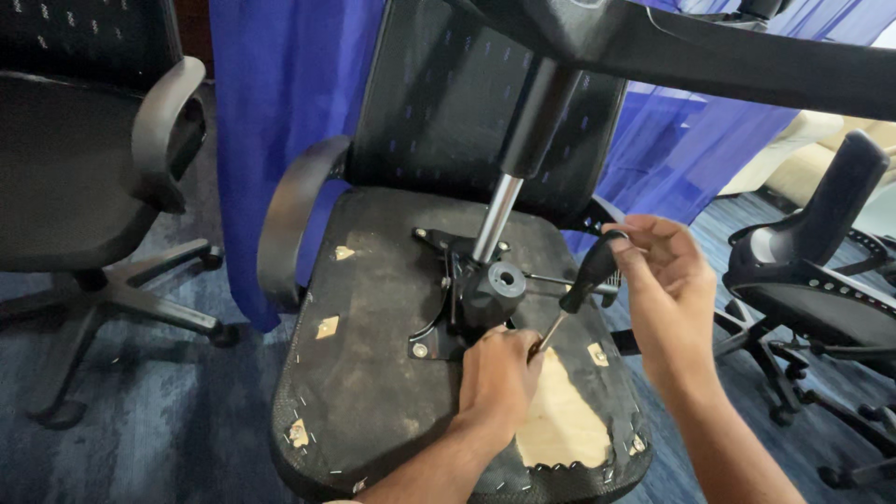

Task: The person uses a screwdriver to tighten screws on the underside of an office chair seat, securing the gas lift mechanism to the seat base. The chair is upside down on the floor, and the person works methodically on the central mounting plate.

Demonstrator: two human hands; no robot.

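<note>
Two hands work a screwdriver on an upturned office chair seat.

The right hand (665, 280) is closed around the black-handled screwdriver (581, 289); the left hand (499, 378) pinches its tip at the tilt mechanism plate (443, 308), near the seat underside's (373, 373) middle. Open carpet (140, 429) lies left; another chair (821, 280) crowds the right edge.

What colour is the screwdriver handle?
Black; the screwdriver handle shows best in the head view.
</note>
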